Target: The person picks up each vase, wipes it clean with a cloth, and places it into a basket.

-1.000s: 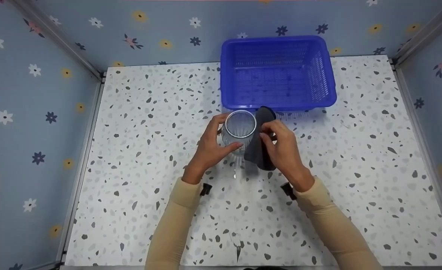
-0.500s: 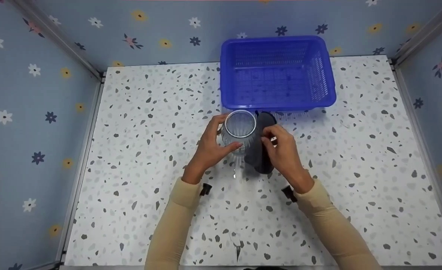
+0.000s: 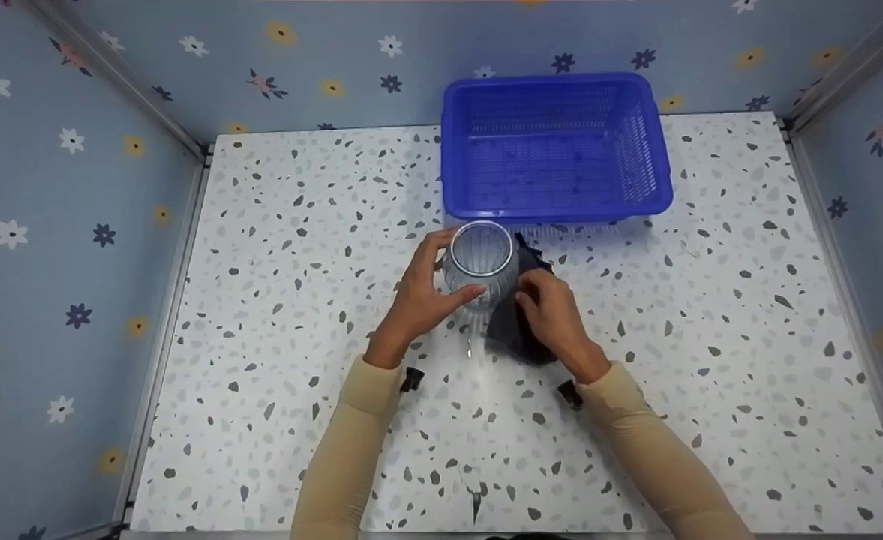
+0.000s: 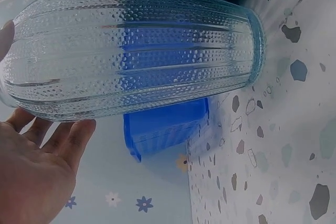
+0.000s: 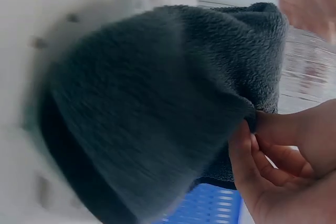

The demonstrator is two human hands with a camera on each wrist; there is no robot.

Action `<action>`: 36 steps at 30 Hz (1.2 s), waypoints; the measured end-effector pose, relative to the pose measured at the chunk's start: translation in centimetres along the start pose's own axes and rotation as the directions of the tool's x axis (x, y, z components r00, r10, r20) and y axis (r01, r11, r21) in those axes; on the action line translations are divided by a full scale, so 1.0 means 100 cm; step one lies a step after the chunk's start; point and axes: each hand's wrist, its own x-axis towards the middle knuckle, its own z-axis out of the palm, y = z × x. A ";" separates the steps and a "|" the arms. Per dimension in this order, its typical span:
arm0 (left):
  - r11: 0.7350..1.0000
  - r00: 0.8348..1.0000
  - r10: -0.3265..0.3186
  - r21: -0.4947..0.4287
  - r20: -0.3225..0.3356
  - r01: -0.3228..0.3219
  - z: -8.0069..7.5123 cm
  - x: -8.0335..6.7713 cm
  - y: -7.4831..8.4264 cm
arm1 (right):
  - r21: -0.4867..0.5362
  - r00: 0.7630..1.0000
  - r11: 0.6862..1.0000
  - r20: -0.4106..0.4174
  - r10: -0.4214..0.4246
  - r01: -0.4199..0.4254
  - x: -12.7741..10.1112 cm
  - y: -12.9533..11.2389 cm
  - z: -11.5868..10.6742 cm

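A clear ribbed glass vase (image 4: 136,51) with a dimpled surface stands upright on the speckled tabletop. My left hand (image 3: 424,289) grips it near its mouth, thumb on the near side and fingers round the far side. To the right of the vase, my right hand (image 3: 554,307) pinches a dark grey cloth (image 5: 157,93) between thumb and fingers. The cloth hangs down beside the glass, and in the head view it overlaps the vase's right side. In the right wrist view the cloth's fuzzy face fills the middle and hides much of the vase.
A blue plastic basket (image 3: 452,161) with slotted walls stands just behind the vase, against the flower-patterned back panel (image 3: 358,67). Similar panels (image 3: 36,247) close in the table's left and right sides. The white tabletop (image 3: 283,300) carries grey specks.
My right hand has shifted down and slightly left, toward the vase, bringing the cloth lower and changing its folds. My left hand and the vase have stayed in place.
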 end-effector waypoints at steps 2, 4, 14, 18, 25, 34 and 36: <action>1.000 1.000 0.001 0.000 0.001 -0.001 0.000 0.000 -0.001 | -0.027 1.000 0.999 0.021 0.019 -0.019 0.001 0.005 0.005; 1.000 1.000 0.001 0.002 0.001 -0.001 0.001 0.000 -0.001 | -0.048 0.999 0.998 0.040 0.035 -0.033 0.002 0.009 0.009; 1.000 1.000 -0.020 -0.004 0.019 0.021 0.001 0.000 -0.002 | -0.026 0.997 0.998 0.051 0.058 -0.057 0.001 0.008 0.008; 1.000 1.000 -0.019 0.007 0.023 0.019 0.001 0.000 -0.001 | 0.030 0.998 0.998 0.026 0.057 -0.057 0.000 -0.002 -0.001; 1.000 1.000 -0.010 0.007 0.006 0.010 -0.001 -0.001 -0.002 | 0.042 0.999 0.999 0.033 0.028 -0.030 0.001 -0.007 -0.004; 1.000 1.000 -0.015 0.002 0.017 0.015 0.000 0.000 -0.001 | -0.087 0.993 0.994 0.085 0.075 -0.068 -0.001 0.000 0.004; 1.000 1.000 -0.009 0.007 0.016 0.009 0.000 0.000 -0.001 | -0.126 0.993 0.990 0.095 0.074 -0.062 0.001 0.000 0.007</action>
